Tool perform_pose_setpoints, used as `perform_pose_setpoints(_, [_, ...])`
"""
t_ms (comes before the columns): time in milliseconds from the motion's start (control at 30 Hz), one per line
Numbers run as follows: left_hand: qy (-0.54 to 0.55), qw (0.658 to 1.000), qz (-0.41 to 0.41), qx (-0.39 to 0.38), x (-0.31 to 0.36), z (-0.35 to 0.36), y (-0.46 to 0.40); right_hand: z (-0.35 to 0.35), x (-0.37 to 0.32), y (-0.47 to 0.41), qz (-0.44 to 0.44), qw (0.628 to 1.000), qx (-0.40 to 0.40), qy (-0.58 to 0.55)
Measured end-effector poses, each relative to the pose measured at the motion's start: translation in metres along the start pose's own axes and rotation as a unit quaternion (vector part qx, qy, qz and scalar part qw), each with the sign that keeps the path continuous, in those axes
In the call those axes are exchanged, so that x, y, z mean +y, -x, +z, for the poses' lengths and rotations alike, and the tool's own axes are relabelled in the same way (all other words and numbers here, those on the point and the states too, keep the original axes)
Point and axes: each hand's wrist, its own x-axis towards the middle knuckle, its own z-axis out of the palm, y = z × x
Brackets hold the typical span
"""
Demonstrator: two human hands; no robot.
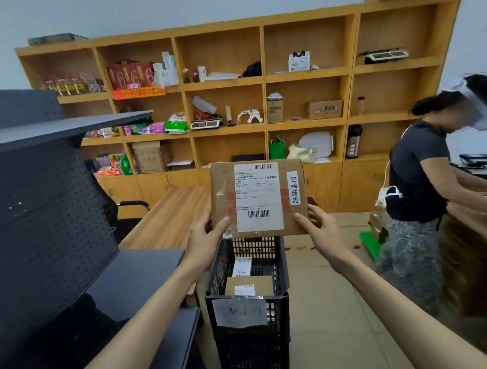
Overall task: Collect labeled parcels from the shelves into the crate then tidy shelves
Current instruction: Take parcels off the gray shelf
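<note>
Brown cardboard fills the middle of your view: you hold a flat parcel (258, 199) up in front of you, above the far end of the black crate (248, 320). Your left hand (207, 236) grips its lower left corner, thumb on the front face and fingers curled behind. Your right hand (318, 228) grips the lower right corner the same way. The parcel faces you upright, with a white shipping label (258, 196) with barcodes down its middle and a narrow handwritten sticker (293, 188) along the right edge.

The crate stands on the cardboard-covered floor (325, 292) just below the parcel. A paper sign (239, 311) with handwriting is taped to its near wall. Inside it lie two more labelled parcels: a brown one (249, 286) near you and a dark one with a white label (241, 266) behind it.

To your left stands a dark metal shelf unit (43, 221) with a pegboard back. A wooden bench (171, 215) lies beyond the crate, and behind it a wooden wall shelf (263, 80) holds boxes, bags, a scale and other goods. At the right, another person (420, 176) in a dark shirt leans over a counter.
</note>
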Motion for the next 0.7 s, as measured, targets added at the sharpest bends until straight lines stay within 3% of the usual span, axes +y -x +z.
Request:
perform_pose_setpoints(433, [0.030, 0.999, -0.028, -0.003, -0.097, 0.016, -0.185, 0.064, 0.072, -0.184, 0.033, 0.999, -0.012, 0.027])
perform_pose_setpoints(700, [0.013, 0.994, -0.098, -0.037, -0.168, 0.043, -0.263, 0.085, 0.140, -0.258, 0.082, 0.996, -0.018, 0.007])
